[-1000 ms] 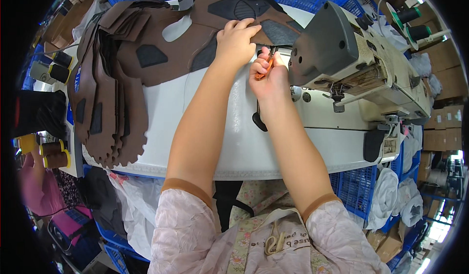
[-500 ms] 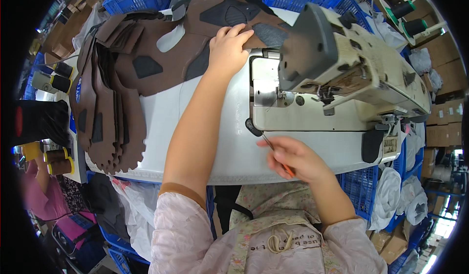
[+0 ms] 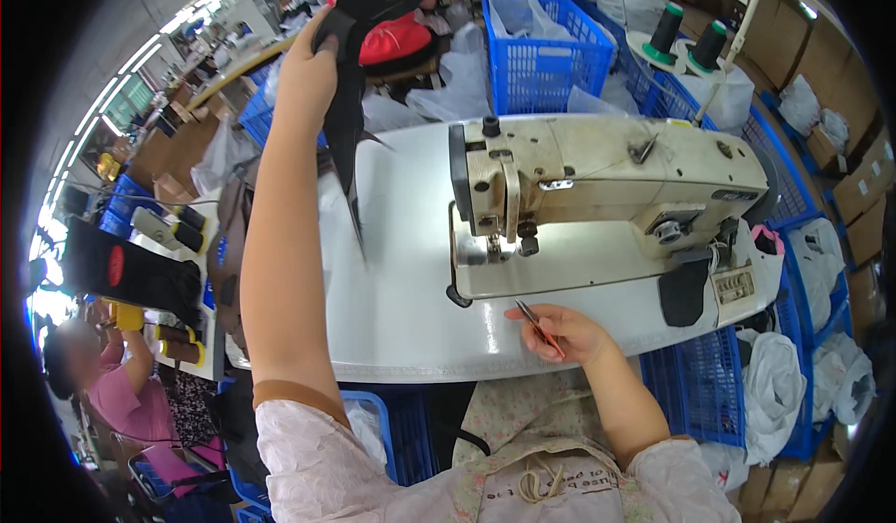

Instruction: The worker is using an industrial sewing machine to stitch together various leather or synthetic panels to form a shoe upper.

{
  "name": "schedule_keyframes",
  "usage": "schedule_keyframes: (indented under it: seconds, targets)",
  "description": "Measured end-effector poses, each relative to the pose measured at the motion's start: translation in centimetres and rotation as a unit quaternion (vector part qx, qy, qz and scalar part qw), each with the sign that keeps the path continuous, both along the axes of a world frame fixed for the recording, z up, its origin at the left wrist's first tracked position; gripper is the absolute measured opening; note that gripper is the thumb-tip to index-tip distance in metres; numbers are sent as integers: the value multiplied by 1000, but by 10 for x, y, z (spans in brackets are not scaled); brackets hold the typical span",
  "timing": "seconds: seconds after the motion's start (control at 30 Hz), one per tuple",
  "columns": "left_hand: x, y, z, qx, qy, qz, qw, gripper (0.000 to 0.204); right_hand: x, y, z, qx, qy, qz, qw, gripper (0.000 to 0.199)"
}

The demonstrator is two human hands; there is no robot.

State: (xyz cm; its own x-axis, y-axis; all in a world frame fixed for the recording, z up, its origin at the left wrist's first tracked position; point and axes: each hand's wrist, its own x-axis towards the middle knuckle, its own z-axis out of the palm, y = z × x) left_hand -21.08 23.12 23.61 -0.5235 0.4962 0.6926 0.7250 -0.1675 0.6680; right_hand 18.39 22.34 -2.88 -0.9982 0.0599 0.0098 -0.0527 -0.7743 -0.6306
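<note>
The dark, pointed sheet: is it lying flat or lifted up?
Lifted: the dark, pointed sheet hangs from the bare left hand. Whether its tip touches the glossy white table, I cannot tell.

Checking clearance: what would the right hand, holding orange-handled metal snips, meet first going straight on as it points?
Probably the flat cream metal sewing-machine bed, toward its left end; depth is unclear, so the right hand might pass above.
</note>
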Motion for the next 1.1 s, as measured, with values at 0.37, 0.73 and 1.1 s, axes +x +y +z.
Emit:
schedule_keyframes:
  seconds: [0.37,0.73,1.1]
  targets:
    - [75,-241,47,-62,63,151,985,34,6,-24,59,107,155,73,979,63]
    - [179,-369,-4,-252,62,153,954,29,-2,-86,173,242,171,-177,939,41]
    - [212,-386,-47,-303,106,62,945,40,4,-108,177,346,85,-146,923,30]
